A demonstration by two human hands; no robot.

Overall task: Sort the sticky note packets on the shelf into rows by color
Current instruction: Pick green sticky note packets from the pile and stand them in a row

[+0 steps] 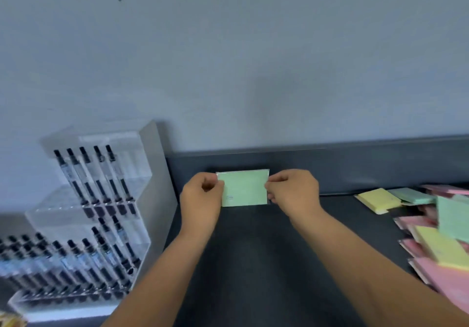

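Green packet [243,188] upright near shelf [253,250] back; left hand [200,197], right hand [291,194] pinch its side edges, forearms extended.

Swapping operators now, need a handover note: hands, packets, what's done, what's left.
Left hand pinches the green packet by its left edge, right hand by its right edge.
Packet is held upright near the back wall of the shelf, right of the pen display.
Done: no finished row in view.
Left: the mixed pile of pink, yellow and green packets at the right, all unsorted.
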